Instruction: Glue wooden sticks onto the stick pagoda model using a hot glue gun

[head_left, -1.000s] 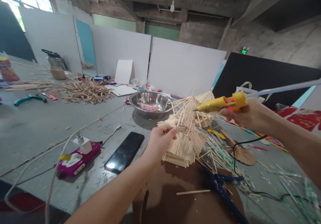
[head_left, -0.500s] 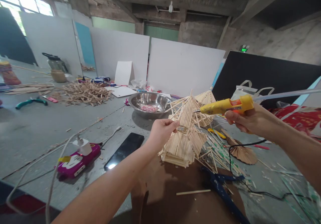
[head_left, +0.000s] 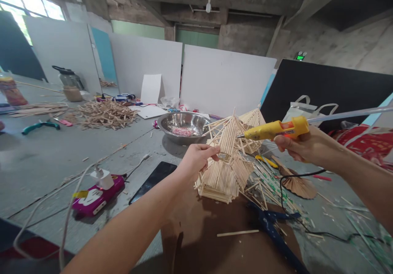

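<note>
A tiered model tower of thin wooden sticks (head_left: 218,183) stands on a brown board (head_left: 202,241). Its pointed upper roof has slats on the near face and spaced ribs at the left. My left hand (head_left: 199,158) is closed, thumb and fingers pinched at the lower left edge of that roof; whether a loose stick is between them is hidden. In my right hand (head_left: 302,145) is a yellow hot glue gun (head_left: 273,131), its metal nozzle pointing left at the roof's right side. A clear glue stick (head_left: 350,114) juts from the gun's back. Another stick roof (head_left: 253,118) shows behind the tower.
Blue-handled pliers (head_left: 273,229) and a loose stick (head_left: 238,233) lie on the board. Left are a phone (head_left: 153,180) and a purple power strip (head_left: 101,198) with cords. Behind sits a steel bowl (head_left: 167,131). Glue-stick wrappers, offcuts and the gun's black cord (head_left: 281,188) spread at right.
Both hands keep nearly the same places at the tower, the left still pinching the roof edge and the right still holding the glue gun. The whole view has shifted slightly.
</note>
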A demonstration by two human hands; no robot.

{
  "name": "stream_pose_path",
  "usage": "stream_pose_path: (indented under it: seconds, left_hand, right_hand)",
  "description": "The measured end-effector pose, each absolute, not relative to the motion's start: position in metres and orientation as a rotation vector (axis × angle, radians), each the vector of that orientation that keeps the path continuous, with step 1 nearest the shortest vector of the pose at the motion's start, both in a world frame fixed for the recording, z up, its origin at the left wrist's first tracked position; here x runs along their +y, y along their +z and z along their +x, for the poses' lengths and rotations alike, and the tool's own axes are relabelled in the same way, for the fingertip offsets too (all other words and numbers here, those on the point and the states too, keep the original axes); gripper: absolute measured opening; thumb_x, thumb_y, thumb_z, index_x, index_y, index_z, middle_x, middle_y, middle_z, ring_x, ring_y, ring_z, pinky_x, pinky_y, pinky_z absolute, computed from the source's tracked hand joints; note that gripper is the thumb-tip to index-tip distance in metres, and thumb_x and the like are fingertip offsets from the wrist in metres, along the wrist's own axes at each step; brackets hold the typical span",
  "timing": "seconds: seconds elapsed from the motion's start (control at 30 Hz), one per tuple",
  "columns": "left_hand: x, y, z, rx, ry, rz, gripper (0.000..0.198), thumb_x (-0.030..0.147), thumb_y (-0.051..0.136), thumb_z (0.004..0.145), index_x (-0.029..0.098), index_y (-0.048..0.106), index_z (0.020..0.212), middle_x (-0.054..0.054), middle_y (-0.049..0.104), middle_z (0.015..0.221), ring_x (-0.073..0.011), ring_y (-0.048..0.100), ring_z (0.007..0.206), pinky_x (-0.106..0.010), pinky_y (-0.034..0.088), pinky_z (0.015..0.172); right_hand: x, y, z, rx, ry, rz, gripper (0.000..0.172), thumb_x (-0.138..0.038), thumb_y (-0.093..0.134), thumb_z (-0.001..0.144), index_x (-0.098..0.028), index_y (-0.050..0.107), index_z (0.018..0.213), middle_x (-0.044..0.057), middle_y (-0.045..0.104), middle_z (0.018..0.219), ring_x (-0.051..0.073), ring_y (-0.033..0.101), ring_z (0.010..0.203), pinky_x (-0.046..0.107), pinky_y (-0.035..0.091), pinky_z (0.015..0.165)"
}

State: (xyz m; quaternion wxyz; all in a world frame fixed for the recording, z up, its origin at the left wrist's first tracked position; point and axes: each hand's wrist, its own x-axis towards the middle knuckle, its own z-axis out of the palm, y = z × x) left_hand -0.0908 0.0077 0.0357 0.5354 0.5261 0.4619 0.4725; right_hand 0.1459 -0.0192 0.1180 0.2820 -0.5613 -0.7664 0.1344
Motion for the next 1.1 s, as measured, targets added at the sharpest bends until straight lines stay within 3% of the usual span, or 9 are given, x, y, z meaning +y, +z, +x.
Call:
stream_pose_path:
  seconds: [0.3, 0.57, 0.83, 1.0, 1.1]
  left_hand:
    - [0.0097, 0.0363, -0.0916, 1.074, 1.068, 1.187, 0.021, 0.032, 0.059, 0.069, 0.012, 0.063, 0.062, -0.004, 0.06, 0.06, -0.0002, 0.021, 0.03, -0.022, 0.012, 0.033]
    - [0.0119, 0.0382, -0.0904, 1.069, 0.999, 1.111, 0.021, 0.031, 0.059, 0.07, 0.011, 0.062, 0.065, -0.003, 0.06, 0.059, 0.0003, 0.019, 0.03, -0.022, 0.009, 0.033]
    - [0.0096, 0.0415, -0.0894, 1.058, 0.996, 1.095, 0.021, 0.03, 0.058, 0.07, 0.011, 0.061, 0.063, -0.003, 0.06, 0.057, 0.0003, 0.02, 0.028, -0.022, 0.008, 0.032]
    - [0.0114, 0.0402, -0.0893, 1.059, 0.993, 1.088, 0.02, 0.03, 0.059, 0.07, 0.011, 0.061, 0.062, -0.003, 0.06, 0.057, 0.0003, 0.02, 0.029, -0.023, 0.008, 0.032]
    - [0.0117, 0.0402, -0.0892, 1.063, 0.985, 1.09, 0.021, 0.031, 0.06, 0.069, 0.011, 0.061, 0.063, -0.002, 0.059, 0.056, 0.0005, 0.02, 0.029, -0.022, 0.008, 0.032]
  right_hand:
    - [-0.017, 0.1157, 0.1485, -2.026, 0.385, -1.479, 0.03, -0.052, 0.052, 0.068, -0.022, 0.056, 0.063, -0.002, 0.043, 0.044, 0.012, 0.044, 0.045, 0.025, 0.029, 0.037]
    - [-0.0171, 0.1154, 0.1494, -1.991, 0.452, -1.539, 0.03, -0.052, 0.053, 0.066, -0.023, 0.055, 0.062, -0.004, 0.037, 0.039, 0.009, 0.035, 0.037, 0.025, 0.024, 0.034]
    - [-0.0163, 0.1134, 0.149, -1.977, 0.417, -1.517, 0.031, -0.052, 0.053, 0.065, -0.021, 0.054, 0.065, -0.002, 0.046, 0.049, 0.008, 0.035, 0.039, 0.024, 0.025, 0.035]
    - [-0.0162, 0.1134, 0.1498, -1.992, 0.475, -1.496, 0.032, -0.05, 0.055, 0.066, -0.021, 0.054, 0.077, -0.002, 0.048, 0.053, 0.006, 0.033, 0.036, 0.024, 0.025, 0.034]
    - [-0.0142, 0.1129, 0.1494, -2.01, 0.409, -1.516, 0.035, -0.055, 0.052, 0.066, -0.02, 0.052, 0.066, -0.002, 0.045, 0.048, 0.007, 0.033, 0.036, 0.024, 0.026, 0.034]
